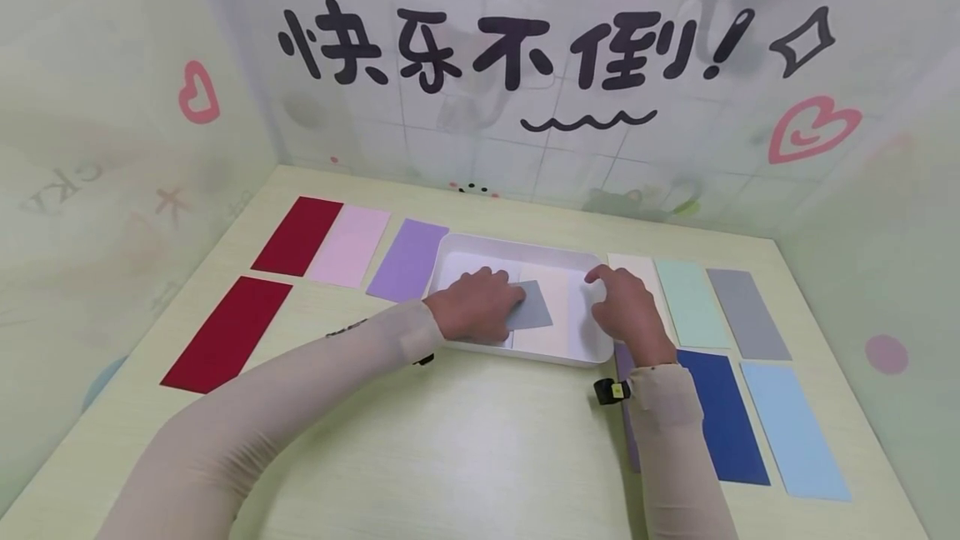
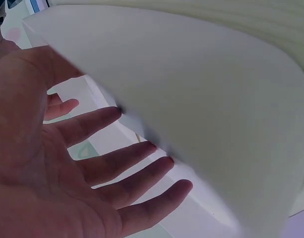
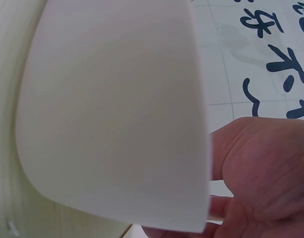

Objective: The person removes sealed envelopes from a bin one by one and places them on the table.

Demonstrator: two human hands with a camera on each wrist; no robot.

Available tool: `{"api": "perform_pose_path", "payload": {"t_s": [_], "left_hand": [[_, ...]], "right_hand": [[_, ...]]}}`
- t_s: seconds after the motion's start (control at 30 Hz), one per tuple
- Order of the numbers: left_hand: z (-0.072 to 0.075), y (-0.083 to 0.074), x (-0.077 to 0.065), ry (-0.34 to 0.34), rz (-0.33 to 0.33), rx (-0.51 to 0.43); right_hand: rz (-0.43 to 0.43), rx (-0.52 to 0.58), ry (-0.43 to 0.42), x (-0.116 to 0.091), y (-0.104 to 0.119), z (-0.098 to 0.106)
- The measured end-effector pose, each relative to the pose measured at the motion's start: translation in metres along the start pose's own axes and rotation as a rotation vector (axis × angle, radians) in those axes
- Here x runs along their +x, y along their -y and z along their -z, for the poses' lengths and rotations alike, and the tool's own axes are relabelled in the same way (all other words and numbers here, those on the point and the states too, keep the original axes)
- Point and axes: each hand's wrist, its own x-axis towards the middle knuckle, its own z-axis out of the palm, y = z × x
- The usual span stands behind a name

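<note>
A white tray (image 1: 521,355) sits mid-table with a cream card (image 1: 546,298) lying flat in it. My left hand (image 1: 476,304) reaches over the tray's front left and holds a small grey card (image 1: 534,307), slanted above the cream one; the hand covers the card's left part. In the left wrist view the tray's outer wall (image 2: 191,99) hides the thumb tip. My right hand (image 1: 628,313) is at the tray's right end, thumb and index finger apart, nothing between them. The tray wall (image 3: 117,114) partly hides its fingers in the right wrist view.
Left of the tray lie two dark red cards (image 1: 228,336), a pink card (image 1: 349,246) and a purple card (image 1: 407,259). On the right are mint (image 1: 691,302), grey (image 1: 748,313), navy (image 1: 723,415) and light blue (image 1: 795,430) cards. Printed curtains surround the table.
</note>
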Motion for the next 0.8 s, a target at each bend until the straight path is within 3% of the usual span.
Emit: {"api": "perform_pose_path", "payload": {"t_s": [0.53,0.8], "left_hand": [[-0.001,0.002,0.001,-0.053,0.016,0.023],[0.010,0.002,-0.001,-0.112,0.003,0.039]], "right_hand": [[-0.011,-0.007,0.010,0.001,0.001,0.000],[-0.017,-0.003,0.003,-0.001,0.002,0.000]]}}
